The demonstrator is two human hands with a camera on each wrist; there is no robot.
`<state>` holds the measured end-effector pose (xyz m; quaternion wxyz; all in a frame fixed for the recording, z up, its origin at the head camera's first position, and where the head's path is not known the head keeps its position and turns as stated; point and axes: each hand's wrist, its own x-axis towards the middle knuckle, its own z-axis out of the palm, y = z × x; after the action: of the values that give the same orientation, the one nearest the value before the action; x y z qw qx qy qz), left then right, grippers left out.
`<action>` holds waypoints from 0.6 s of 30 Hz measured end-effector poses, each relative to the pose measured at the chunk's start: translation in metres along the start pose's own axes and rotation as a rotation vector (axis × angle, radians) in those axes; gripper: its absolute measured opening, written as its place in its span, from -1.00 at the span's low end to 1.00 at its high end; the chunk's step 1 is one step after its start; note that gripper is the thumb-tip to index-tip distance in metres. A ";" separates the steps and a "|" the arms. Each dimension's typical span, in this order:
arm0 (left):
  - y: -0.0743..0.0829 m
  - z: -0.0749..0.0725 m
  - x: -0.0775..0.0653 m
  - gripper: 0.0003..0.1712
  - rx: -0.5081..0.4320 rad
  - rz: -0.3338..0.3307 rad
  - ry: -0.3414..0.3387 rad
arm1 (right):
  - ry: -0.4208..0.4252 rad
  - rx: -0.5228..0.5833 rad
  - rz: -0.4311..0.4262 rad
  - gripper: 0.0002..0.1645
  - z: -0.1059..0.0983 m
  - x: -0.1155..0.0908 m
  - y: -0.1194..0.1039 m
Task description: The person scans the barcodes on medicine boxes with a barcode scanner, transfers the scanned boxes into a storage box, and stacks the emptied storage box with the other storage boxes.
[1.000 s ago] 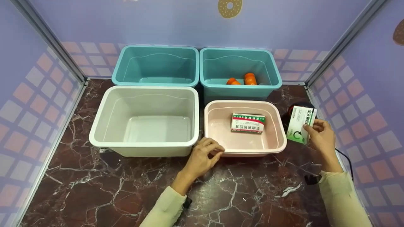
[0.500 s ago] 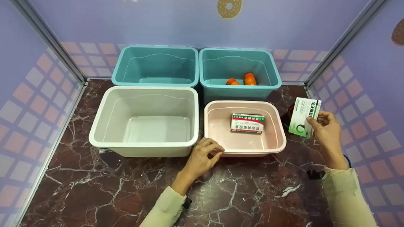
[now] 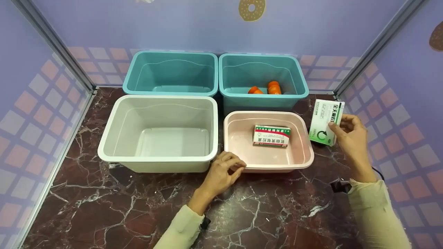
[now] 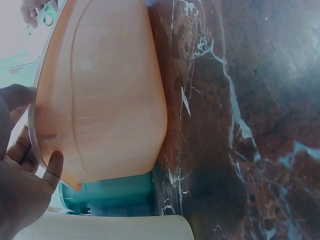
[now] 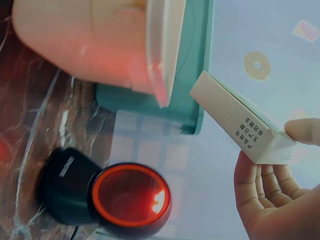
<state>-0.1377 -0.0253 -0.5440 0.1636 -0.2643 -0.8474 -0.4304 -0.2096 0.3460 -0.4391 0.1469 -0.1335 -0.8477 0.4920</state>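
Observation:
My right hand pinches a white and green medicine box between thumb and fingers, raised to the right of the pink bin. In the right wrist view the box is tilted, its printed end facing the camera. Below it a black scanner with a red-lit round window stands on the table; the box mostly hides it in the head view. My left hand holds the near left rim of the pink bin, its thumb and fingers on either side of the rim in the left wrist view. A white, red and green medicine box lies inside the bin.
A white bin stands left of the pink one. Behind are two teal bins, a left one and a right one with orange-capped bottles in it. Purple walls enclose the dark marbled table at the back and sides.
The right hand has lifted the white and green box away from me, first rightward, then back left toward the pink bin. The left hand has stayed on the rim.

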 end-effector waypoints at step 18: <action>0.001 0.000 0.000 -0.93 0.009 0.004 0.010 | -0.085 0.191 -0.106 -0.69 0.039 -0.012 -0.031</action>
<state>-0.1370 -0.0254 -0.5437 0.1695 -0.2630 -0.8480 -0.4277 -0.2159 0.2961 -0.4319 0.1486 -0.0528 -0.8082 0.5674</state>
